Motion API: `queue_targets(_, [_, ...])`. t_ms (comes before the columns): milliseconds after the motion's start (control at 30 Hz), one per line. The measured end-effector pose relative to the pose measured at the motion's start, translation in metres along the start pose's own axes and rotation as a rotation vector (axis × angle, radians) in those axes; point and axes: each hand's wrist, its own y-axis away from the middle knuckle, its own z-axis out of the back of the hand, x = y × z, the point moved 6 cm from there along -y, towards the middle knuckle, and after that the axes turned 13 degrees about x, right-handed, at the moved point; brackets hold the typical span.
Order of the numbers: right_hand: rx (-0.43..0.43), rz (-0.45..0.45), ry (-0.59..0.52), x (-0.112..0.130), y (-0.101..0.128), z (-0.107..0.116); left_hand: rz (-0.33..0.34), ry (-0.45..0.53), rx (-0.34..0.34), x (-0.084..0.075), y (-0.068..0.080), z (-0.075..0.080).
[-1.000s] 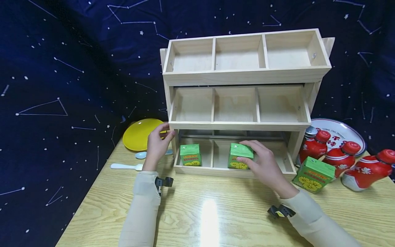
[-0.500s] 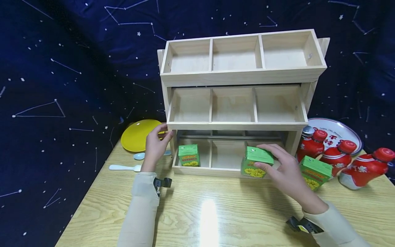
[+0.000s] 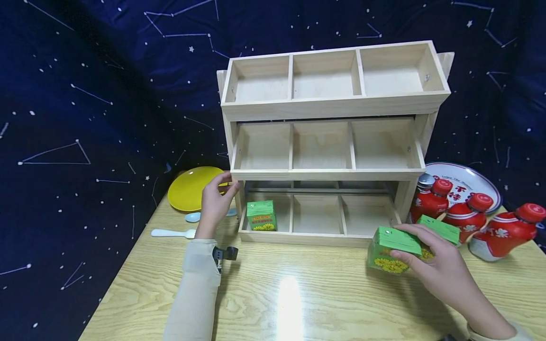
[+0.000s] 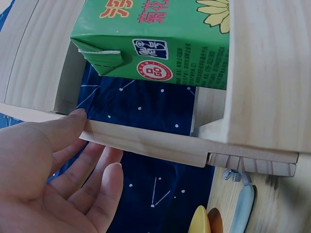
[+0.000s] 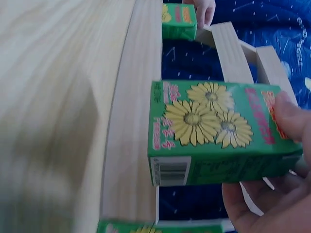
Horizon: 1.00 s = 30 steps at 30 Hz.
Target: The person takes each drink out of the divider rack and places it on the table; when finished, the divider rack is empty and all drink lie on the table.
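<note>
- Your right hand (image 3: 443, 270) grasped a green carton (image 3: 394, 248) with yellow flowers printed on its face, fingers over the top and thumb on the near face. It hung above the table (image 3: 298, 293), just in front of the rack's right corner.
- The grip looked shallow, so the carton could have slipped or tilted if you had swung it quickly.
- A second green carton (image 3: 439, 229) lay just behind it, partly hidden by your fingers. A careless move could have knocked it into the red bottles (image 3: 469, 215) beside it, and those could have rolled or toppled.
- The wooden rack (image 3: 332, 142) stood close on the left. Its bottom tray (image 3: 315, 237) jutted out, and the carton's corner could have caught that front rail.
- Your left hand (image 3: 215, 201) rested with relaxed, straight fingers against the rack's left post, gripping nothing. A push there could have shifted the rack and tipped the third carton (image 3: 261, 215) in the left compartment.
</note>
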Motion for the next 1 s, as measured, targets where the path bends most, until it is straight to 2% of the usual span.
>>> queue_targets(167, [0.031,-0.084,0.041,-0.019,0.022,0.011,0.004,0.003,0.006,-0.001,0.000,-0.001])
queue_targets(400, [0.159,-0.215,0.091,-0.049,0.045,0.027,-0.002,0.004,-0.004,-0.002,-0.001,0.000])
queue_targets(500, [0.174,-0.261,0.121,-0.063,0.055,0.038,-0.002,0.008,-0.003,-0.002,0.000,0.001])
queue_targets(733, [-0.028,-0.099,0.029,-0.090,0.071,0.066,-0.007,0.008,0.003,-0.004,0.000,0.001])
queue_targets(900, [-0.153,-0.081,-0.070,-0.111,0.075,0.076,-0.019,0.002,-0.004,-0.003,0.000,0.001])
queue_targets(1000, [-0.195,-0.094,-0.077,-0.120,0.075,0.077,-0.024,-0.007,-0.001,-0.002,0.001,0.000])
